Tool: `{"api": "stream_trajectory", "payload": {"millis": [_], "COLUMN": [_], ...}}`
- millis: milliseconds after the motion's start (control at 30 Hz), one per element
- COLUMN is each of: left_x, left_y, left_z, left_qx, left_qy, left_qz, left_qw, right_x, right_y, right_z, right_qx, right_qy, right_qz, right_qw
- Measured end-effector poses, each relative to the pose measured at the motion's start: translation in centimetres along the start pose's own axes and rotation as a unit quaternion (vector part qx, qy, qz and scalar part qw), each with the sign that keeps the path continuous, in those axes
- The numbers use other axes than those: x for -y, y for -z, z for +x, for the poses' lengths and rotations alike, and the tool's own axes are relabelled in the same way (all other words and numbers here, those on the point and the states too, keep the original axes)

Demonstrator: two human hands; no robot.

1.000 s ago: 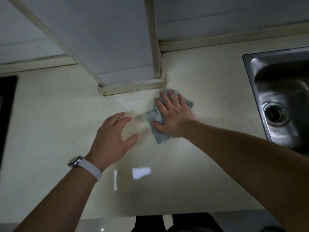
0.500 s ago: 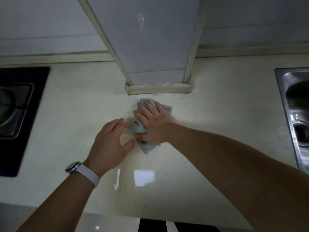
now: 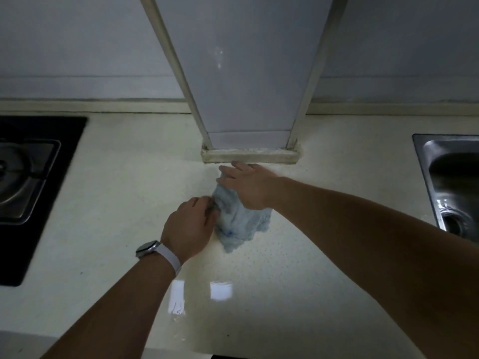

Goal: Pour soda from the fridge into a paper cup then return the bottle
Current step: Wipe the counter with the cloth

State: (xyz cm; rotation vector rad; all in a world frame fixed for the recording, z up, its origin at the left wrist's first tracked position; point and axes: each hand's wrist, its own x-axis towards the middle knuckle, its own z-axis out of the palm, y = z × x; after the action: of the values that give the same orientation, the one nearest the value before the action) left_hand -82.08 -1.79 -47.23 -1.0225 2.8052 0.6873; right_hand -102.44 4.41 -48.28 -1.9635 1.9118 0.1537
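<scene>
Both hands meet at a blue cloth (image 3: 237, 218) on the countertop (image 3: 124, 182): right hand (image 3: 248, 186) presses it, left hand (image 3: 188, 226) apparently pinches its edge.

Cloth (image 3: 237, 224): pale blue-grey, crumpled and bunched, lying on the cream counter (image 3: 116, 203) just in front of the pillar (image 3: 248, 99) base. Its near corner tapers to a point. The right hand (image 3: 248, 185) rests on its far part with fingers straight. The left hand (image 3: 188, 229) meets its left edge with fingers curled; a pinch cannot be made out through the blur.
</scene>
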Motion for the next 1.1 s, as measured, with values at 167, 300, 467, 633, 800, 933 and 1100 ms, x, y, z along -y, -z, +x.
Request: {"api": "stream_trajectory", "payload": {"millis": [167,300,467,633,800,933,1100], "left_x": [-1.2,-2.0,-2.8,-4.6,-6.5,-7.9,-10.8], "left_y": [-0.8,-1.2,-2.1,-3.7,-5.5,-4.6,-1.1], "left_z": [1.6,2.0,1.5,-0.2,-2.2,-1.9,-0.8], "left_qx": [0.013,0.042,0.031,0.039,0.070,0.091,0.083], "left_qy": [0.040,0.058,0.015,-0.070,-0.106,-0.134,-0.178], "left_qz": [0.005,-0.028,0.001,0.090,0.087,0.090,0.065], "left_qw": [0.999,0.997,0.999,0.993,0.988,0.983,0.978], "right_x": [0.6,0.8,1.0,2.7,3.8,3.2,1.9], "right_y": [0.3,0.3,-0.9,-2.4,-3.5,-2.6,-0.2], "right_z": [-0.2,-1.4,-4.1,-8.1,-11.4,-13.5,-16.7], "right_qx": [-0.024,-0.046,-0.043,-0.013,0.017,0.061,-0.013], "right_qy": [-0.012,-0.034,-0.074,-0.118,-0.132,-0.147,-0.188], "right_qz": [-0.037,-0.007,-0.011,0.056,0.079,0.114,0.192], "right_qw": [0.999,0.998,0.996,0.991,0.988,0.981,0.963]}}
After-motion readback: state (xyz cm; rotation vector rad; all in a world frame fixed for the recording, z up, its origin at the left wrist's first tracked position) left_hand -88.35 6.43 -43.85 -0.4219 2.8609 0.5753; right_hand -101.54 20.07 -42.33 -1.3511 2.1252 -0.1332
